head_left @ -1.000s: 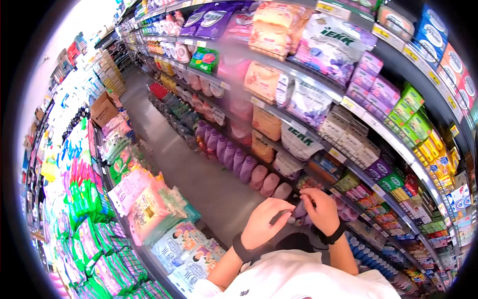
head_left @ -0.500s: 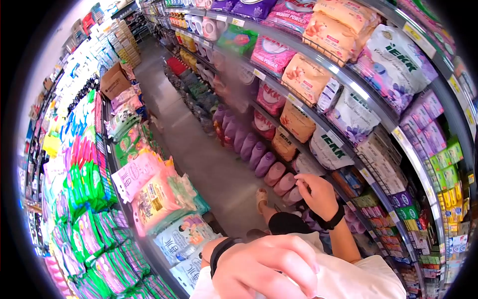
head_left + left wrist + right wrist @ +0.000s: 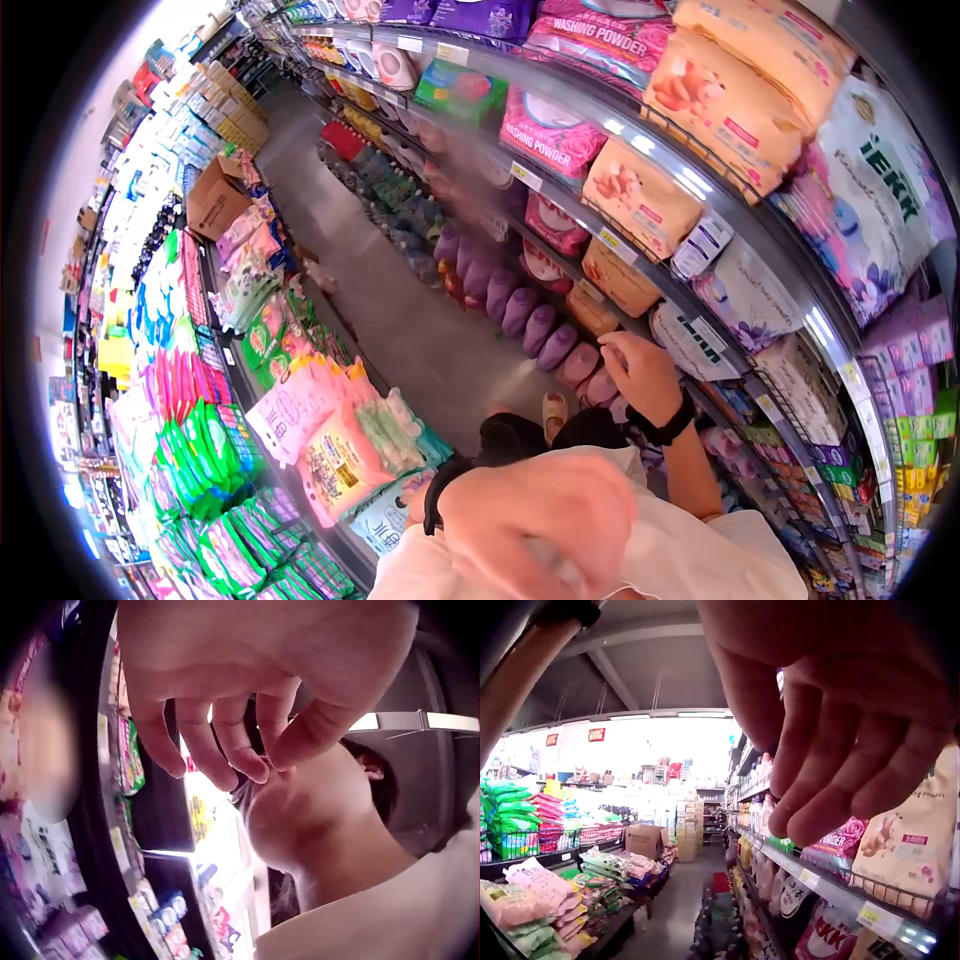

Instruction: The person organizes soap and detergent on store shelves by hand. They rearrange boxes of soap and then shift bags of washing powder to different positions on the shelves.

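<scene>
Blurred and close to the camera, my left hand [image 3: 540, 515] is raised in front of the pale shirt [image 3: 690, 540] in the head view. The left wrist view shows its fingers [image 3: 196, 746] loosely bent, thumb near the index finger, close to a person's chin and neck [image 3: 330, 817]; no held thing is visible. My right hand [image 3: 645, 380] hangs beside the shelf with loosely bent fingers, nothing seen in it. Near it are pink bottles [image 3: 578, 365] and a white bag [image 3: 695, 340]. In the right wrist view that hand [image 3: 832, 727] appears above shelved bags.
Shelves of washing powder [image 3: 550, 130] and orange bags [image 3: 640, 195] line the right side. On the left stand stacked green packs [image 3: 205, 455], pink bags [image 3: 340, 460] and a cardboard box [image 3: 215, 197]. The grey aisle floor [image 3: 350, 250] runs between; a foot [image 3: 554, 412] shows below.
My left hand has risen from beside my right hand toward the head camera. My right hand stays low. The right-hand shelves now appear larger, and the foot has come into view.
</scene>
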{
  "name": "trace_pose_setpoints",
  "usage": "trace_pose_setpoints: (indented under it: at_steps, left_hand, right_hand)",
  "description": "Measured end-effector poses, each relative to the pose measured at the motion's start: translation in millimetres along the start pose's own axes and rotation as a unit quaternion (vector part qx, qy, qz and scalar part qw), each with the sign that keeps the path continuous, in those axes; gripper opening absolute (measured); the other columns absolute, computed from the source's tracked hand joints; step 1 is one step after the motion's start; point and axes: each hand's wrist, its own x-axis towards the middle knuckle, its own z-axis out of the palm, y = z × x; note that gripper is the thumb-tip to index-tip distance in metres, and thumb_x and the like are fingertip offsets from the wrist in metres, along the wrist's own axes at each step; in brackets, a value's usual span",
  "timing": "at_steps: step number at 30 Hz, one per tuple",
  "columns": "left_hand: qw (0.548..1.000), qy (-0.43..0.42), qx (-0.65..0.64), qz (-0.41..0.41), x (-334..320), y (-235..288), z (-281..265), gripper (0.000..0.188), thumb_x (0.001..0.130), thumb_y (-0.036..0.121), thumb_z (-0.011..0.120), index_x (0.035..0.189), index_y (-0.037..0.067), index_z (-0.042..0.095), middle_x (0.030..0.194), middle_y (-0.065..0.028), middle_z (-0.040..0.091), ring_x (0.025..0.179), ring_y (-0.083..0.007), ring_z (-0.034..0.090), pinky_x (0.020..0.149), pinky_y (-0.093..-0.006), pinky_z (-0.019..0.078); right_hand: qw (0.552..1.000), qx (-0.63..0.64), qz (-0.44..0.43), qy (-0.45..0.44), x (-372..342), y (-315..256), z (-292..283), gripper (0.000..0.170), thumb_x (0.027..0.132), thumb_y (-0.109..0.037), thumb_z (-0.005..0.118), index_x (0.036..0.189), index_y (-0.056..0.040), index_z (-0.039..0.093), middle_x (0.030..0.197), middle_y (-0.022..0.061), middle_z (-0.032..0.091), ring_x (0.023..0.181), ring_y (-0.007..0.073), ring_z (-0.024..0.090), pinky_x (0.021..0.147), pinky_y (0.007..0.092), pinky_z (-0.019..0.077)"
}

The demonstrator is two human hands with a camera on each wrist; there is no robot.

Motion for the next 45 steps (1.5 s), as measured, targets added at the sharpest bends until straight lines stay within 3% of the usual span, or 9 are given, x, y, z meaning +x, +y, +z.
trace_pose_setpoints:
  at_steps: [3,6,13,16,22,28,31,35,45]
  left_hand:
    - [0.996,0.079,0.027,-0.016,-20.9,-15.8,-35.8,0.019,0.094,0.019,0.05,0.092,0.008,0.065,0.098,-0.0075,0.061,0.085,-0.027,0.056,0.075,-0.0411,0.0432]
    - [0.992,0.098,0.028,-0.073,-29.4,-13.3,-87.8,0.011,0.086,0.004,0.055,0.094,0.005,0.063,0.096,-0.0088,0.061,0.085,-0.026,0.055,0.076,-0.0394,0.0425]
    - [0.994,0.055,-0.015,-0.091,-35.4,-15.1,-220.0,0.02,0.08,-0.004,0.055,0.098,0.002,0.06,0.098,-0.0101,0.062,0.086,-0.0264,0.055,0.078,-0.0384,0.0418]
    - [0.993,0.029,-0.004,-0.112,-28.9,-2.5,-280.0,0.011,0.079,0.003,0.056,0.088,-0.002,0.062,0.084,-0.014,0.064,0.07,-0.0282,0.059,0.066,-0.041,0.0449]
    - [0.976,-0.003,0.027,-0.218,-24.1,55.7,-413.0,0.016,0.078,0.002,0.055,0.09,-0.005,0.063,0.091,-0.018,0.065,0.083,-0.0329,0.058,0.076,-0.0415,0.0439]
    - [0.967,-0.007,-0.028,-0.255,-35.8,69.0,-452.0,0.014,0.085,0.002,0.055,0.097,-0.002,0.061,0.096,-0.0145,0.063,0.089,-0.0286,0.057,0.081,-0.0381,0.0436]
    - [0.954,0.004,-0.026,-0.299,-41.3,72.6,-454.2,0.014,0.088,0.002,0.055,0.101,-0.001,0.059,0.098,-0.0105,0.061,0.094,-0.0232,0.056,0.085,-0.0336,0.0438]
    - [0.927,0.058,-0.045,-0.369,-46.3,76.5,-448.1,0.019,0.088,0.003,0.058,0.106,0.001,0.056,0.099,-0.0089,0.06,0.096,-0.0201,0.056,0.086,-0.0317,0.0434]
    - [0.952,0.034,0.003,-0.305,-66.9,74.1,-486.8,0.019,0.082,0.0,0.063,0.094,0.006,0.049,0.101,-0.0131,0.058,0.092,-0.0225,0.056,0.079,-0.0315,0.0464]
  right_hand:
    - [1.0,0.018,0.017,-0.001,29.7,3.6,13.2,0.016,0.088,-0.015,0.059,0.099,-0.0039,0.061,0.084,0.0143,0.064,0.076,0.0296,0.063,0.067,0.0368,0.0492]
    - [0.999,-0.005,0.032,-0.003,61.1,6.1,25.9,0.015,0.088,-0.015,0.058,0.099,-0.0041,0.061,0.086,0.0146,0.064,0.077,0.0289,0.064,0.068,0.0365,0.0493]
    - [0.992,-0.04,0.073,0.095,147.6,-20.9,65.2,0.014,0.088,-0.014,0.058,0.098,-0.0045,0.061,0.086,0.0132,0.065,0.075,0.0293,0.063,0.066,0.0367,0.0492]
    - [0.981,-0.041,0.097,0.162,188.0,-45.1,94.4,0.013,0.087,-0.015,0.06,0.096,-0.0049,0.061,0.083,0.0121,0.065,0.076,0.0298,0.063,0.066,0.0379,0.0493]
    - [0.97,-0.024,0.126,0.206,285.0,-105.1,145.4,0.016,0.089,-0.015,0.059,0.099,-0.0026,0.061,0.081,0.0132,0.063,0.074,0.0265,0.064,0.067,0.0342,0.0497]
    - [0.972,0.039,0.179,0.15,316.3,-129.3,170.2,0.021,0.089,-0.015,0.058,0.104,-0.0009,0.06,0.086,0.0145,0.066,0.078,0.024,0.066,0.07,0.0321,0.0491]
    - [0.981,-0.04,0.148,0.122,322.5,-140.0,179.6,0.017,0.088,-0.017,0.059,0.099,-0.0045,0.062,0.083,0.0134,0.065,0.076,0.0265,0.065,0.067,0.0366,0.0491]
    - [0.99,0.004,0.097,0.107,325.7,-136.6,190.7,0.018,0.088,-0.016,0.059,0.1,-0.0039,0.062,0.084,0.0126,0.065,0.077,0.0274,0.065,0.07,0.0367,0.0492]
    - [0.985,0.043,0.104,0.132,376.8,-147.1,210.1,0.017,0.088,-0.013,0.059,0.101,-0.0031,0.06,0.089,0.0122,0.062,0.08,0.0263,0.063,0.071,0.0349,0.0488]
